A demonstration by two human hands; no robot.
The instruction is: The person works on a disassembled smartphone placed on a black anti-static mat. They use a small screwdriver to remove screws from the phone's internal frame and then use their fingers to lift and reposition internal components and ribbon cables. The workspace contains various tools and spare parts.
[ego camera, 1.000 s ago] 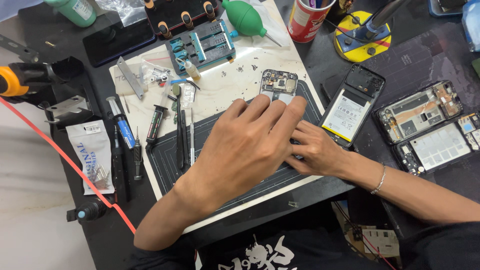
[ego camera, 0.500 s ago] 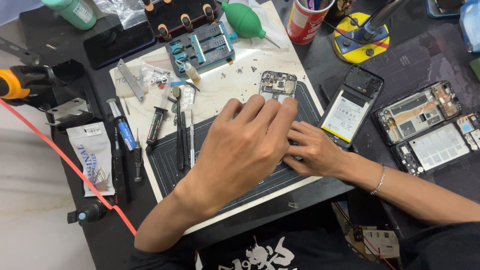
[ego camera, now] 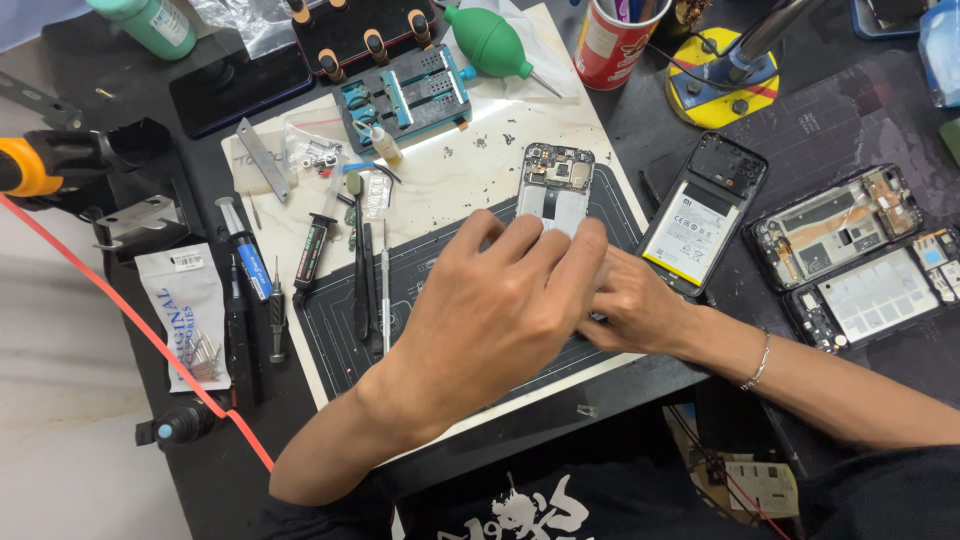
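While both hands are laid over the lower end of the opened phone (ego camera: 556,188) on the mat (ego camera: 420,270), its top is seen uncovered. Left hand (ego camera: 500,310) is pressed flat, fingers together; right hand (ego camera: 628,312) is half hidden beneath it, grip cannot be told. Pens are held in the red cup (ego camera: 612,45). Small parts are kept in the clear bag (ego camera: 318,152).
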